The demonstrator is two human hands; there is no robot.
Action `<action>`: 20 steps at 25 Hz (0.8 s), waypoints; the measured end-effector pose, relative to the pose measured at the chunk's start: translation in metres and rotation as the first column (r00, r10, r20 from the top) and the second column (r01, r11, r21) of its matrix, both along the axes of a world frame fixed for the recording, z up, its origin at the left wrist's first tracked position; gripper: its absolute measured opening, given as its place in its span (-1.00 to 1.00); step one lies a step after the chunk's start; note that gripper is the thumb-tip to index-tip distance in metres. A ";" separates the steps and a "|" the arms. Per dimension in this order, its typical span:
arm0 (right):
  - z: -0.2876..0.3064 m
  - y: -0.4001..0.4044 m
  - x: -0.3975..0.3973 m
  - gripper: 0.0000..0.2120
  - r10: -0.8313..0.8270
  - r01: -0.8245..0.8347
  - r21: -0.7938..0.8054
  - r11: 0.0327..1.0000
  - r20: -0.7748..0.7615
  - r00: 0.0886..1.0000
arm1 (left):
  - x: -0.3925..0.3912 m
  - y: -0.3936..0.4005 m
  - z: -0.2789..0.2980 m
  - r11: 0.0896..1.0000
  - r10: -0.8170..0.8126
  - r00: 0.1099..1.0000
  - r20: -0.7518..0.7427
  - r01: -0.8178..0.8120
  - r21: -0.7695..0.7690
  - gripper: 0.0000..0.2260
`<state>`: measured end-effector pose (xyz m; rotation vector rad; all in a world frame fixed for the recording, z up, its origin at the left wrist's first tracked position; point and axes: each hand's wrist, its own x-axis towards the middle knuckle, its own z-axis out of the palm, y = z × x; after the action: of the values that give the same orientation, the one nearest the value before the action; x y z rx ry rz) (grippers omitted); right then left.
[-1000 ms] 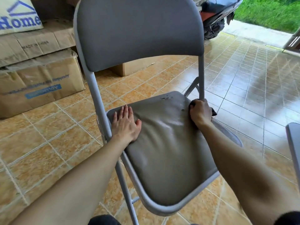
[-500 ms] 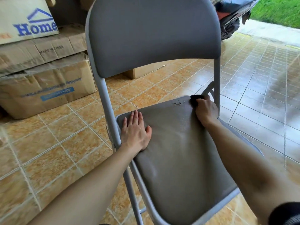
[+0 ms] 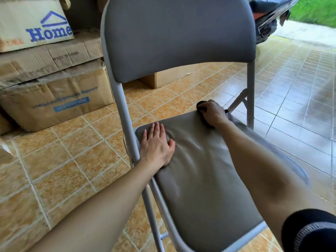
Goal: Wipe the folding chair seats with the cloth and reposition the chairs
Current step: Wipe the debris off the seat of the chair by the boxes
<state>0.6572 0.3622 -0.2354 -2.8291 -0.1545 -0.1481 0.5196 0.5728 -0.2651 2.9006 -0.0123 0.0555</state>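
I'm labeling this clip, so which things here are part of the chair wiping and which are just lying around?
Part of the job:
chair seat
cloth
right hand
left hand

Just lying around:
cardboard boxes
scooter

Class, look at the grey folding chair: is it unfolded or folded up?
Unfolded. The seat lies roughly level, away from the backrest, with the left hand flat on it and the right hand pressing a dark cloth.

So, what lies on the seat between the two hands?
Nothing: in the head view only bare, wrinkled seat padding lies between the flat left hand and the right hand gripping the dark cloth.
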 end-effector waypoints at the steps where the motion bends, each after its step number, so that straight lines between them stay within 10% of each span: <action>1: 0.000 0.014 -0.005 -0.73 0.070 -0.070 0.009 0.998 0.000 0.998 | 0.001 -0.001 0.001 1.000 -0.001 1.000 -0.002 0.001 0.001 -0.36; 11: 0.007 0.038 -0.124 -0.67 0.365 -0.364 -0.019 0.931 0.038 0.930 | -0.002 0.002 0.009 0.999 0.030 0.998 -0.053 -0.032 -0.031 -0.32; 20: 0.014 -0.085 -0.160 -0.70 -0.299 0.303 -0.017 0.953 0.120 0.947 | 0.000 0.004 0.019 0.996 -0.035 0.995 -0.091 0.027 -0.090 -0.32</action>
<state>0.4973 0.2768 -0.2211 -2.8624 0.2558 -0.3801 0.5194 0.5770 -0.2459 2.8107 -0.0375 -0.0818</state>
